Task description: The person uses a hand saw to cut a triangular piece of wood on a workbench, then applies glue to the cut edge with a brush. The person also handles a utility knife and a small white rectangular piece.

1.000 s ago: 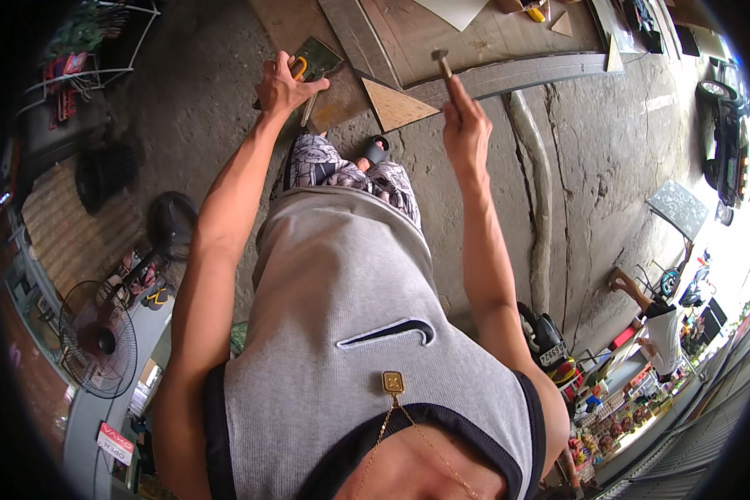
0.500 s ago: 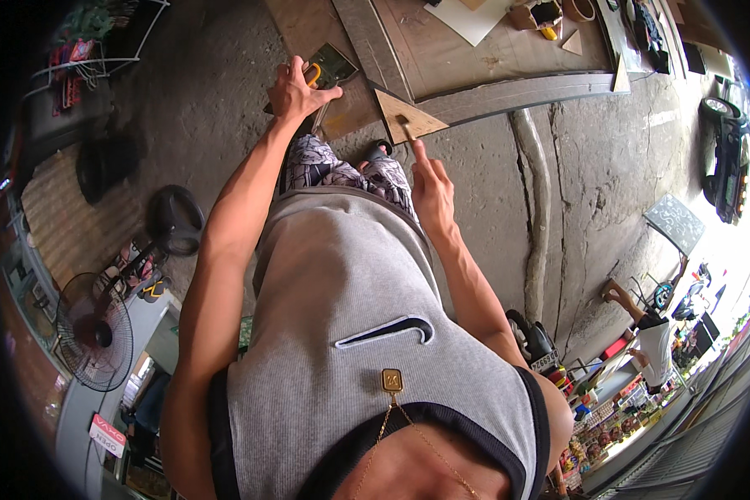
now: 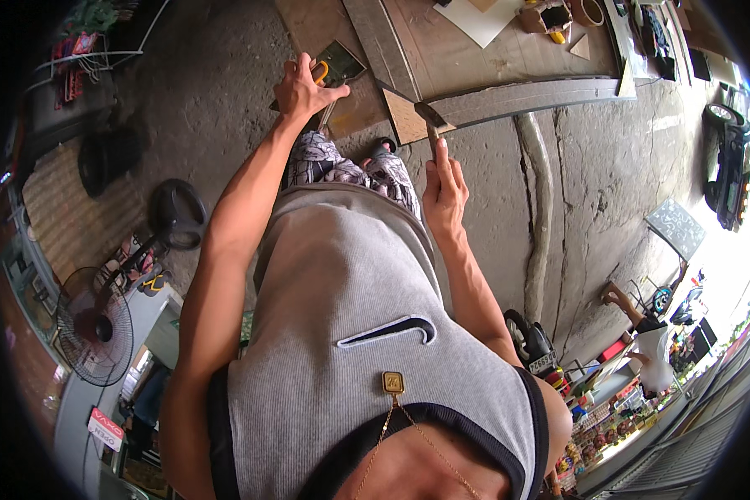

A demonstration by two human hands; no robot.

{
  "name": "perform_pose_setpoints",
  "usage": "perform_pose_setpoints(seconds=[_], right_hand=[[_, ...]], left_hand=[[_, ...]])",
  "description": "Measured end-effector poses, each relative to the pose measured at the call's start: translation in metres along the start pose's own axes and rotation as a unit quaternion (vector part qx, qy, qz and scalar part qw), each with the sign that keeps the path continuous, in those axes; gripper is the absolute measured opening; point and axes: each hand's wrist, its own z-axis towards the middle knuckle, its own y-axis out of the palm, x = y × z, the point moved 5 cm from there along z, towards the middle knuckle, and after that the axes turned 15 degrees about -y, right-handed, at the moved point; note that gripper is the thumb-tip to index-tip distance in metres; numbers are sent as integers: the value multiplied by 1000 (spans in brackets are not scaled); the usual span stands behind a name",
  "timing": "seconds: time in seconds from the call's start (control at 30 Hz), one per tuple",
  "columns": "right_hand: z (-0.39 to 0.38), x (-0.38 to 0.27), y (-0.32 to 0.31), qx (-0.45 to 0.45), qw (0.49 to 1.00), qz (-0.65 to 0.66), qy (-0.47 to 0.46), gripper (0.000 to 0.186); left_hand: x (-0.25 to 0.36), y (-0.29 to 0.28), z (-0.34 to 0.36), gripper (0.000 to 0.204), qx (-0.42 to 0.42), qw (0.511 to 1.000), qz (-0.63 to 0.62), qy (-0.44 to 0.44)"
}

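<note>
My right hand point(image 3: 446, 196) is closed around a tool point(image 3: 429, 117) with a wooden handle and a flat dark head, perhaps a scraper; its exact kind is unclear. The index finger lies along the handle. Under the head is a light brown triangular wooden piece point(image 3: 400, 115), partly covered by it. My left hand point(image 3: 304, 90) has thumb and fingers spread apart, over or on a dark glossy panel point(image 3: 344, 60). A curved orange-yellow piece point(image 3: 322, 72) shows between its thumb and fingers; whether the hand touches it I cannot tell.
A large brown board with a grey strip point(image 3: 517, 98) spans the top. On it lie a white sheet point(image 3: 479, 23), a cardboard box point(image 3: 544, 18) and a small triangular piece point(image 3: 581, 47). A fan point(image 3: 96, 327) stands left; a person point(image 3: 652, 346) is at right.
The tool in my right hand has moved slightly right across the triangular wooden piece, and its flat head has turned. My left hand keeps nearly the same place.
</note>
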Motion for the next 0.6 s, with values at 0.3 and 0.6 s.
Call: perform_pose_setpoints(seconds=[0.3, 0.6], right_hand=[[-3, 6, -18, 30, 999, -13, 37, 47], [-21, 34, -23, -41, 995, -79, 41, 57]], left_hand=[[-3, 3, 0, 78, -6, 1000, -15, -8], [-8, 8, 4, 73, -8, 1000, -7, 4]])
